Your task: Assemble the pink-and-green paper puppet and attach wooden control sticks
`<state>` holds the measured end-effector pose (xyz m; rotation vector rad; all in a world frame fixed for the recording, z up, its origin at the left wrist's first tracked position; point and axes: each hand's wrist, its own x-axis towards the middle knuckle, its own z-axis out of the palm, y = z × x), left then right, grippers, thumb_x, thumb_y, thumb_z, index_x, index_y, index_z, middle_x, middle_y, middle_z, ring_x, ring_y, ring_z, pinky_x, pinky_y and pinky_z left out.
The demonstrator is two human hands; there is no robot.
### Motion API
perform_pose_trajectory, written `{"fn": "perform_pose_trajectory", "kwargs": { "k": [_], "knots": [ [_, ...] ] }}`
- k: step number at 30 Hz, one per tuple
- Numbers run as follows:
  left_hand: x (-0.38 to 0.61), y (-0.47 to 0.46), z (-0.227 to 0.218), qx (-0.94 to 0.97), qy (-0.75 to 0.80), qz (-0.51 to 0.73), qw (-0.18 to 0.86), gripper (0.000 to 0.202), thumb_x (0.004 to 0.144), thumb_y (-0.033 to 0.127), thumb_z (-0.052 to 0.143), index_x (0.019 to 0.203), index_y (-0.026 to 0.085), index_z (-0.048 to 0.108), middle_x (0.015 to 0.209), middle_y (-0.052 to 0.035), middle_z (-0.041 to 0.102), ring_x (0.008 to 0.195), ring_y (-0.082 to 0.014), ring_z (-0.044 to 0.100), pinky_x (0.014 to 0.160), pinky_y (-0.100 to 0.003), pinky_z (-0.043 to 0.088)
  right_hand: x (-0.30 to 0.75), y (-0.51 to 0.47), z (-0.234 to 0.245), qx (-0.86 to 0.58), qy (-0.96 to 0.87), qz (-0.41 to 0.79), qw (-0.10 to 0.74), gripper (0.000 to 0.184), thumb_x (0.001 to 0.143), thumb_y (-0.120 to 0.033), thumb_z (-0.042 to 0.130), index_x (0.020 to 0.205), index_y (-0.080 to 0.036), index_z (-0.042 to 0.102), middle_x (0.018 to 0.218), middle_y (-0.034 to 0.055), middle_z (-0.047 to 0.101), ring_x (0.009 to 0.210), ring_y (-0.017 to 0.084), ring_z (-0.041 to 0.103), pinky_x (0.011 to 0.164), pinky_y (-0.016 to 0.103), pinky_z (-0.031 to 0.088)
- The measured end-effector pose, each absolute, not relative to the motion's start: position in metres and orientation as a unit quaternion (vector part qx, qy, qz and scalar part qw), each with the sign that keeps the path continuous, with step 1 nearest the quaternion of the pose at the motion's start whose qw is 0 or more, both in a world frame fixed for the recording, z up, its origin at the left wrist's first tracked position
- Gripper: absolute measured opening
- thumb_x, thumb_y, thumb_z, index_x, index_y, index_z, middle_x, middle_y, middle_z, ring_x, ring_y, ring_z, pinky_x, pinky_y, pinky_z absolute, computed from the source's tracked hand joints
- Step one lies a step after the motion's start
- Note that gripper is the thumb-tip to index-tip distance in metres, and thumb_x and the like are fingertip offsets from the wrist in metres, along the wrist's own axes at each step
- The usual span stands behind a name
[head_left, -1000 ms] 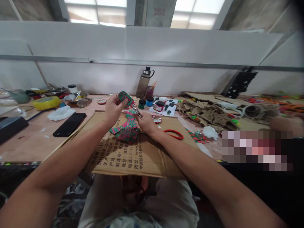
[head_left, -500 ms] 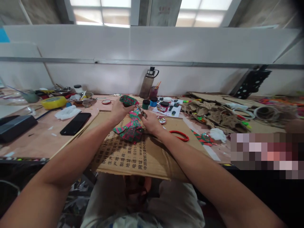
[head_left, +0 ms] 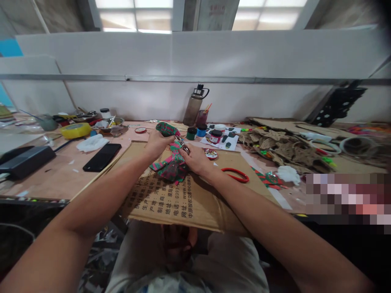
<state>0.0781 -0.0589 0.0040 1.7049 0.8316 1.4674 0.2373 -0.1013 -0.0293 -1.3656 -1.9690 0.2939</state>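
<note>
My left hand is closed round the upper end of a green-and-pink patterned piece, which hangs down onto a folded heap of the same material. My right hand pinches a small metal tool against that piece, just right of my left hand. Both hands hover over a flat sheet of printed cardboard lying across the table's front edge.
Red-handled scissors lie right of my right hand. A black phone, white tissue and yellow tape roll are at left. A bottle, paint pots and cardboard cut-outs stand behind. Another person's blurred area is at right.
My left hand has come down with the patterned piece, closer to the heap. My right hand stays pinched on the tool beside it. The view has shifted slightly left.
</note>
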Motion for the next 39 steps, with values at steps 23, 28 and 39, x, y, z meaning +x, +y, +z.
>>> {"fn": "perform_pose_trajectory", "kwargs": {
  "k": [23,28,39],
  "knots": [
    [0.065,-0.032,-0.012,0.429,0.426,0.538,0.587,0.014,0.059,0.007,0.068,0.063,0.013,0.056,0.057,-0.0011,0.06,0.049,-0.0087,0.056,0.042,-0.016,0.037,0.272,-0.098,0.015,-0.661,-0.693,0.121,0.263,0.02,0.091,-0.031,0.045,0.091,-0.017,0.06,0.098,0.012,0.067,0.082,0.021,0.058,0.069,0.028,0.038],
    [0.061,-0.026,-0.02,0.435,0.443,0.544,0.564,0.017,0.061,0.011,0.072,0.069,0.013,0.057,0.062,-0.0008,0.062,0.049,-0.0095,0.057,0.043,-0.018,0.039,0.309,-0.096,0.032,-0.689,-0.701,0.076,0.164,0.024,0.088,-0.022,0.044,0.1,-0.013,0.062,0.109,0.0154,0.068,0.091,0.024,0.061,0.073,0.028,0.042],
    [0.06,-0.03,-0.019,0.453,0.444,0.524,0.569,0.021,0.065,0.013,0.074,0.06,0.014,0.054,0.052,-0.0008,0.059,0.042,-0.0101,0.053,0.04,-0.02,0.037,0.421,-0.111,-0.018,-0.801,-0.596,0.046,0.03,0.038,0.086,-0.035,0.052,0.112,-0.011,0.065,0.107,0.0204,0.069,0.094,0.03,0.066,0.076,0.035,0.047]
  ]
}}
